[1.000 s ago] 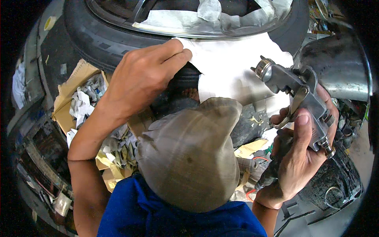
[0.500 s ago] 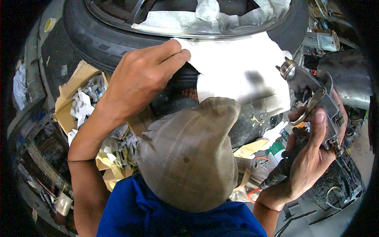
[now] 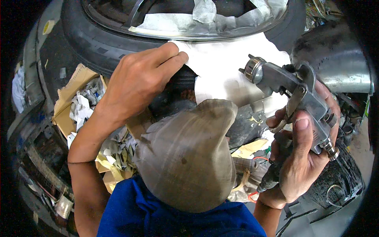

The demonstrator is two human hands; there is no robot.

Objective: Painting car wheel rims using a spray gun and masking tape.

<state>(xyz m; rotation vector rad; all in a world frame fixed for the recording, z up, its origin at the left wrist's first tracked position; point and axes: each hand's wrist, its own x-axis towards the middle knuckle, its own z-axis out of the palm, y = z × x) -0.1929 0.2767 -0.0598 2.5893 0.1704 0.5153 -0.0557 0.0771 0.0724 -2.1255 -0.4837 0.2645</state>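
Note:
My left hand (image 3: 142,77) pinches the upper left corner of a white sheet of paper (image 3: 225,59) between thumb and fingers. The sheet lies against the black tire (image 3: 94,51), just below the wheel's shiny rim (image 3: 173,38), and a grey smudge marks its lower part. In my right hand (image 3: 302,158) is a metal spray gun (image 3: 280,79), its nozzle pointing left over the sheet. A large silver cup (image 3: 335,59) sits behind the gun. Pale masking tape (image 3: 169,23) covers parts of the wheel inside the rim.
A torn cardboard box (image 3: 63,104) full of crumpled paper and tape scraps stands below my left forearm. The peak of a brown cap (image 3: 185,158) fills the lower middle. A black scuffed container (image 3: 335,181) is at the lower right, near a thin red hose (image 3: 252,195).
My right hand has brought the spray gun left, so its nozzle now overlaps the white paper, and more of the cup shows. My left hand keeps its pinch, almost unmoved.

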